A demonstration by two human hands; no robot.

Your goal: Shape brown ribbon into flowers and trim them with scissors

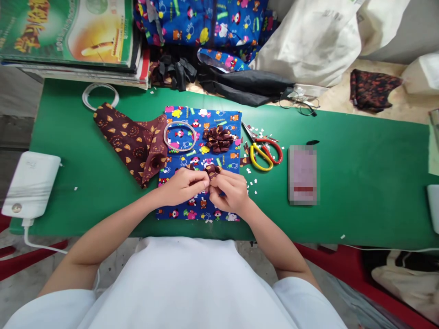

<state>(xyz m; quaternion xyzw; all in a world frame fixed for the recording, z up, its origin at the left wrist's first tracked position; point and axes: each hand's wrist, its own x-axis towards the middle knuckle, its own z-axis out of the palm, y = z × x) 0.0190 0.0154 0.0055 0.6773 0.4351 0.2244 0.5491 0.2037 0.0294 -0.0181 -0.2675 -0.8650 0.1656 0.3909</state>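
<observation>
Both hands meet over a blue cartoon-print cloth (199, 214) on the table. Between their fingertips is a gathered piece of brown patterned fabric (212, 170). My left hand (185, 185) pinches its left side, thumb and forefinger together. My right hand (230, 191) grips the right side with curled fingers, which hide part of the fabric. Just beyond the hands, a ruffled brown fabric flower (218, 139) lies on the blue cloth. A roll of clear tape (165, 137) rests to its left, overlapping a larger brown patterned cloth (126, 141).
Scissors (264, 153) with red and yellow handles lie right of the cloth, among small white scraps. Farther right is a blurred phone-like object (302, 176). A white power bank (32, 183) with a cable is at left. Books (68, 34), a white ring (88, 87) and bags (308, 41) line the back.
</observation>
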